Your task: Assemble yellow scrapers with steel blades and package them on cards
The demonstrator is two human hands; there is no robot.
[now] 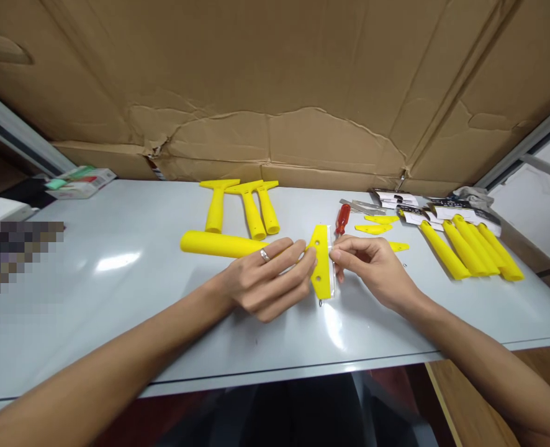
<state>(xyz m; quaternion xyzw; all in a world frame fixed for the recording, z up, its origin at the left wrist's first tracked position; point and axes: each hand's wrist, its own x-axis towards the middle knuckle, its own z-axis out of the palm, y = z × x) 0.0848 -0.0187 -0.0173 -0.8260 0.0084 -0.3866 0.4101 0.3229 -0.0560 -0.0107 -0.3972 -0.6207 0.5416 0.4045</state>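
A yellow scraper (223, 244) lies sideways in front of me, its long handle pointing left and its wide head, with two holes, to the right. My left hand (270, 279), wearing a ring, is closed around the scraper near its head. Along the head's right edge runs a thin, shiny blade (333, 282). My right hand (375, 264) pinches that blade edge between thumb and fingers; the fingertips are partly hidden. Just beyond the right hand is a red-handled screwdriver (342, 218). Small yellow cover plates (374, 229) lie behind the right hand, near loose metal blades (369, 208).
Three yellow scraper handles (215, 208) lie at the back middle. Several yellow scrapers with black-and-white cards (459, 248) are at the right. A small box (82, 183) stands at the back left. Cardboard (265, 74) walls the rear of the grey table (117, 310).
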